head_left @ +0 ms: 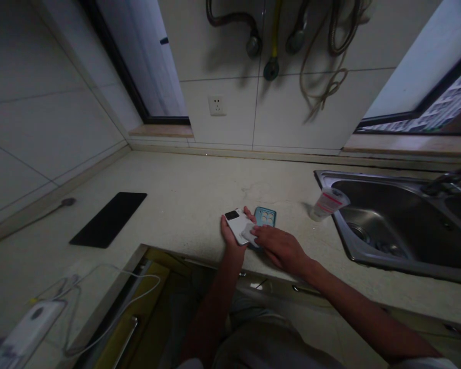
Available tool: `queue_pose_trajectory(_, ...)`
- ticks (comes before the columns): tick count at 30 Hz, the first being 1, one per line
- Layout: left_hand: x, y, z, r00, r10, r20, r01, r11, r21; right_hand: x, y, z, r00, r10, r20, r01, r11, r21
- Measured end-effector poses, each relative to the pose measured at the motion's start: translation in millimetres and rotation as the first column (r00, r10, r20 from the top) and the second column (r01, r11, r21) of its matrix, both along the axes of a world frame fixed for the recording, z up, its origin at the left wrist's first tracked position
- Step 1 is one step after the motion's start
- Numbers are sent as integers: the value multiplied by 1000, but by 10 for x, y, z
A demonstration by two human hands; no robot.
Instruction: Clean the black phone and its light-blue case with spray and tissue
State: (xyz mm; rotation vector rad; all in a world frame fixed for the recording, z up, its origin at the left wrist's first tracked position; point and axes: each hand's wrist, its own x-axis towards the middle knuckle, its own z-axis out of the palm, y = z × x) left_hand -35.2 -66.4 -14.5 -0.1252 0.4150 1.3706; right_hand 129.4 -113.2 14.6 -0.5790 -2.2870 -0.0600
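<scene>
Phone (237,224) slants away leftward, clasped in left hand (230,239) — right hand (282,249), fingers together, presses perhaps a wipe (249,235) onto its near end.

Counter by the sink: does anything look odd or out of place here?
The tube lies tilted on the sink rim, not standing. The left hand holds a white phone next to a blue case, close to the sink, where water could reach them.

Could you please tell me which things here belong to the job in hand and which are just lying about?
In hand: phone, held by left hand; wipe, under right hand; blue case, beside the phone.
Lying about: tube, black slab, charger with cable, sink.
</scene>
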Motion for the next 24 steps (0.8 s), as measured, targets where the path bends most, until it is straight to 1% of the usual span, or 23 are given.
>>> queue_pose_trajectory(3,-16,-26,-43,1000,13,-22,-13,1000,16,61,35,-33,993,-85,-83,76,991,-110)
queue_pose_trajectory(6,-34,-55,-59,999,14,-43,-13,1000,6,66,93,-15,964,-198,-176,154,960,-236)
queue_pose_trajectory(8,-40,-83,-54,998,-11,-59,11,1000,-3,33,141,22,941,-254,-223,179,934,-309)
queue_pose_trajectory(10,-35,-122,-39,996,-49,-68,49,999,-3,-21,193,64,929,-277,-247,177,916,-361)
queue_pose_trajectory(14,25,-222,31,993,-85,-85,86,996,17,-153,301,123,927,-274,-257,151,898,-414)
queue_pose_trajectory(16,67,-275,84,991,-97,-89,99,995,25,-213,345,144,909,-312,-278,170,884,-435)
queue_pose_trajectory(20,132,-379,185,989,-127,-75,132,989,61,-306,368,200,834,-413,-366,207,849,-487)
queue_pose_trajectory(22,150,-419,199,986,-144,-84,150,987,60,-351,337,225,790,-443,-423,216,848,-485)
queue_pose_trajectory(24,165,-439,173,979,-182,-91,185,982,25,-405,279,224,764,-451,-462,225,857,-464)
